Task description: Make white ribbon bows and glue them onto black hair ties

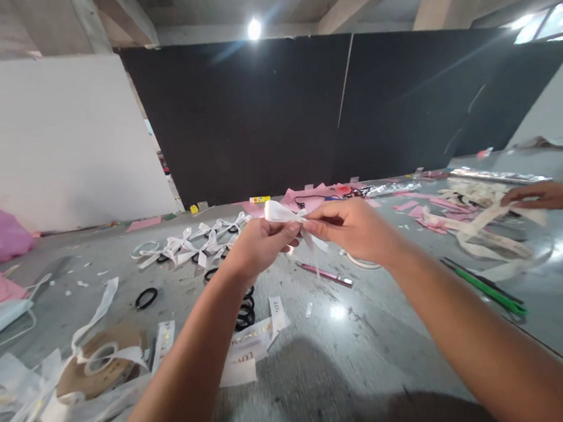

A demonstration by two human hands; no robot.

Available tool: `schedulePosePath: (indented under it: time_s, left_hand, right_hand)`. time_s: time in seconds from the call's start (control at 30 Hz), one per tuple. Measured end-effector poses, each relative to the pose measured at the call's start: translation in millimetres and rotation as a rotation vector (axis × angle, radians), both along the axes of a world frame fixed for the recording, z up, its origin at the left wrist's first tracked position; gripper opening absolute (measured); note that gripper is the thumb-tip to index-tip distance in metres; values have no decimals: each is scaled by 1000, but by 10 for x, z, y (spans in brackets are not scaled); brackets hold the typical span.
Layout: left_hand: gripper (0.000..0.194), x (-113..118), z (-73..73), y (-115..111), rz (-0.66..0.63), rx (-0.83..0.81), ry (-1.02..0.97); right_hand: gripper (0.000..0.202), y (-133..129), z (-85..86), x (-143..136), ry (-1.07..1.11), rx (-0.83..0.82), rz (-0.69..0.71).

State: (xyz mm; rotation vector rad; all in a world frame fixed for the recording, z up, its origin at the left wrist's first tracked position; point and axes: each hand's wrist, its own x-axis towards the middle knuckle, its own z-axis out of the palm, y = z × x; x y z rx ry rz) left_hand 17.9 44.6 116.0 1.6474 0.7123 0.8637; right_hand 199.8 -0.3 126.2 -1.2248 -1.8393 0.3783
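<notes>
Above the middle of the grey table, a white ribbon bow (280, 212) is pinched between both hands. My left hand (265, 243) is closed on the loop side, thumb and fingers pressed together. Fingertips of my right hand (346, 224) close on the bow's knot from the other side, and ribbon tails hang below them. Behind my left wrist lie several finished white bows with black hair ties (204, 240). A pink-and-black pen-like tool (324, 275) rests on the table just under the hands. Whether a hair tie sits inside the held bow is hidden by my fingers.
Loose printed ribbon and a cardboard spool (101, 367) lie front left. A black hair tie (146, 298) is nearby. Green-handled scissors (488, 290) lie at right. Another person's hand (532, 198) touches cream ribbon strips (489, 229). Pink paper (310, 198) is at the back.
</notes>
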Motion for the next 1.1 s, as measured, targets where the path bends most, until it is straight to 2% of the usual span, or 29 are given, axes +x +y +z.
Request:
schedulePosePath:
  time_s: [0.07,0.2,0.27,0.4,0.53,0.63,0.73,0.9,0.97,1.03,1.1]
  left_hand:
    - [22,65,-32,-48,-51,-22,2]
    - [32,255,-140,-222,-179,-112,-51]
    - [38,339,-213,-315,-204,-90,13]
    - [40,413,-406,-436,-123,49,358]
    - [34,368,-610,-491,-37,104,491]
    - [29,338,-721,-566,24,179,521]
    - [29,369,-796,-684,99,239,555]
    - [36,425,-878,-793,189,300,565]
    - [34,391,-916,-775,162,260,486]
    - [32,329,-960,-739,95,129,366]
    - [51,263,-1009,-698,7,-55,261]
  right_hand:
    - [26,-42,-119,57,83,-9,-30]
    - [19,-168,-418,165,396,7,-107]
    - [21,-232,-554,211,486,-23,-117]
    - [21,-316,-771,258,596,-194,-15]
    - [27,-346,-949,219,528,-321,117]
    - [29,-349,-1041,177,459,-365,123]
    - [30,-359,-1090,137,502,-411,135]
    - [29,-374,-1163,70,592,-353,113]
    - [28,-346,-1194,74,705,-348,97]
    - [26,-293,-1211,108,872,-375,96]
    - [25,-226,-1211,167,1013,-419,96]
